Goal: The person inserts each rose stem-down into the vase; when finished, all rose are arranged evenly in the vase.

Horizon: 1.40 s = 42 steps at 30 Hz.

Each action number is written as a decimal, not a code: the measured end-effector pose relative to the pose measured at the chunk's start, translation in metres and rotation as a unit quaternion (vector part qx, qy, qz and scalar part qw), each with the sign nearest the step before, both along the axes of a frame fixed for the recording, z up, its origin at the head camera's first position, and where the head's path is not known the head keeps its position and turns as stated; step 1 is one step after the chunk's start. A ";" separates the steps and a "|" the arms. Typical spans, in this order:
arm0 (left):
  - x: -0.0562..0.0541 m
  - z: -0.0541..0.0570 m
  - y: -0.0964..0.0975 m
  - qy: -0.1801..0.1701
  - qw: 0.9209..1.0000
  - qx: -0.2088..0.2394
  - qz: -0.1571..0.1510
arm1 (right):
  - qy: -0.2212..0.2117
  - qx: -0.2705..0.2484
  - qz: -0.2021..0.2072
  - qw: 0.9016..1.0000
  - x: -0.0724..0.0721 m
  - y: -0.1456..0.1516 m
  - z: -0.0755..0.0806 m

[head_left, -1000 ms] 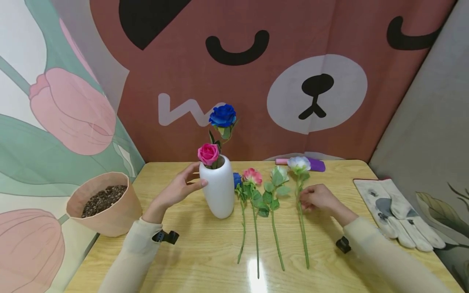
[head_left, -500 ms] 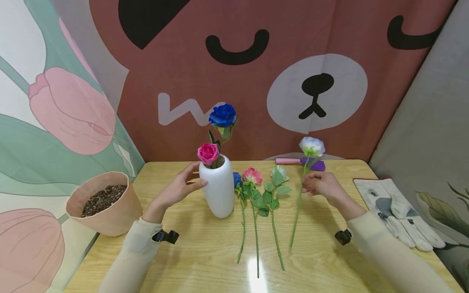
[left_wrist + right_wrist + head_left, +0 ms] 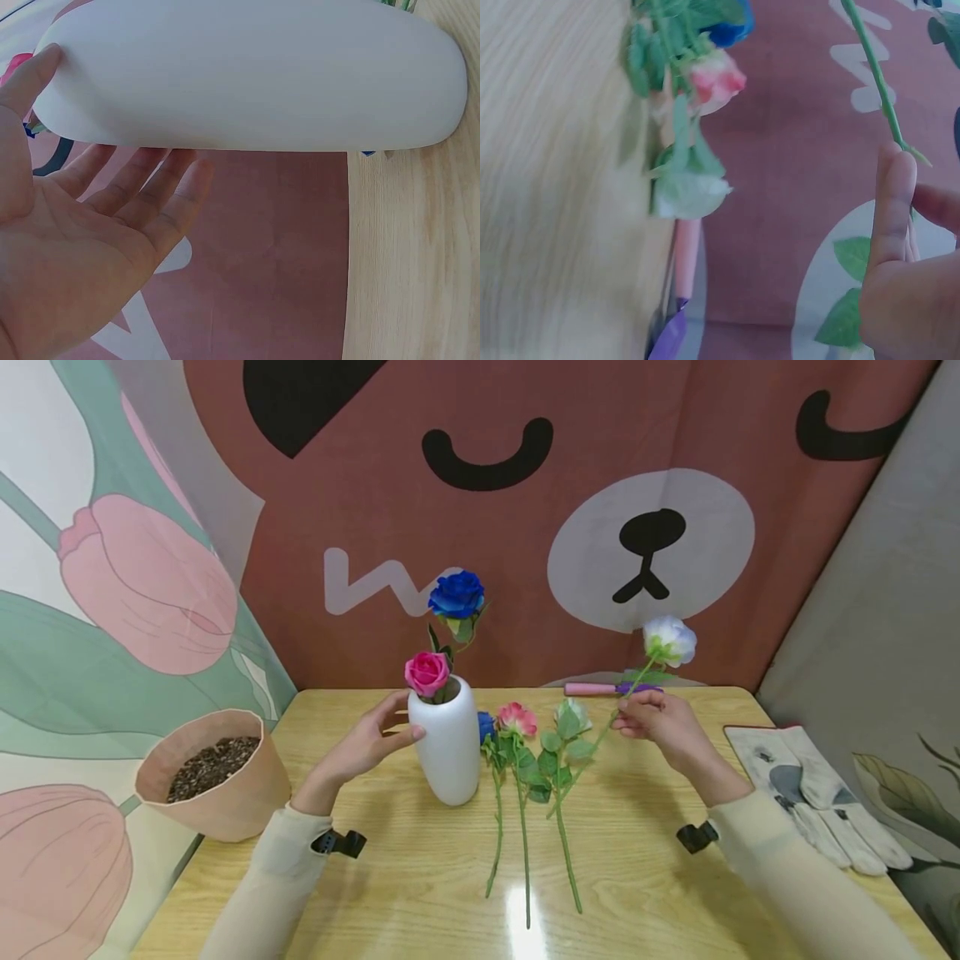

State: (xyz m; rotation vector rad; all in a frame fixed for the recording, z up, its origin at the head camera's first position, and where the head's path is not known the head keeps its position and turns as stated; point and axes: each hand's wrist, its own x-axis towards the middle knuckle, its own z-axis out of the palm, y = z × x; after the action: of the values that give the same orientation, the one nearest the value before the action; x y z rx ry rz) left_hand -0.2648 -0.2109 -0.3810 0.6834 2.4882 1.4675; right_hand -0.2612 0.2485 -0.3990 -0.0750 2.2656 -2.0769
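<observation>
My right hand [image 3: 651, 720] pinches the green stem of a pale blue-white flower [image 3: 670, 641] between thumb and fingers. The bloom leans up to the right, and the stem slants down left across the other flowers. In the right wrist view this stem [image 3: 876, 71] runs up from the fingertips. A white vase [image 3: 447, 752] stands upright on the table, holding a blue rose [image 3: 457, 594] and a pink rose [image 3: 427, 673]. My left hand [image 3: 367, 745] grips the vase near its mouth from the left. Its thumb [image 3: 39, 73] lies against the near side, fingers reaching behind.
Lying between vase and right hand are a blue flower [image 3: 486, 727], a pink flower [image 3: 517, 719] and a white flower [image 3: 573, 715]. Behind them lies a pink-handled purple trowel [image 3: 590, 690]. A soil-filled pot [image 3: 247, 800] stands left; white gloves [image 3: 806, 777] lie right.
My right hand has lifted the pale blue-white flower off the table. Its bloom has moved up and right, and its stem has swung left. The left hand and vase stay in place.
</observation>
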 end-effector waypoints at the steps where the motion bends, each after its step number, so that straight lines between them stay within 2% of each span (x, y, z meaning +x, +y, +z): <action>1: 0.000 0.000 0.000 0.000 1.000 0.001 -0.001 | 0.006 -0.014 0.000 1.000 0.000 -0.001 0.002; 8: 0.000 0.000 0.000 -0.002 1.000 0.001 -0.001 | 0.042 -0.124 -0.012 0.991 0.002 -0.013 0.016; 12: 0.000 0.001 0.001 -0.003 1.000 0.004 -0.002 | 0.061 -0.164 -0.029 0.984 0.002 -0.019 0.025; 21: 0.000 0.001 0.000 -0.003 1.000 0.003 -0.001 | 0.090 -0.261 -0.046 0.960 0.004 -0.032 0.041; 30: 0.001 0.002 0.001 -0.005 1.000 0.006 -0.002 | 0.090 -0.289 -0.065 0.951 0.005 -0.044 0.059; 37: 0.001 0.001 0.001 -0.005 1.000 0.007 -0.003 | 0.118 -0.320 -0.053 0.938 0.000 -0.057 0.070; 42: 0.001 0.001 0.001 -0.004 1.000 0.005 -0.002 | 0.131 -0.321 -0.045 0.937 -0.001 -0.066 0.077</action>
State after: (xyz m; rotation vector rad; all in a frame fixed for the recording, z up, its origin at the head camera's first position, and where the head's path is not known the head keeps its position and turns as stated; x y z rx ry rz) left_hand -0.2636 -0.2103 -0.3801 0.6819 2.4735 1.4796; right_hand -0.2619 0.1827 -0.3215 -0.2986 1.6122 -2.9196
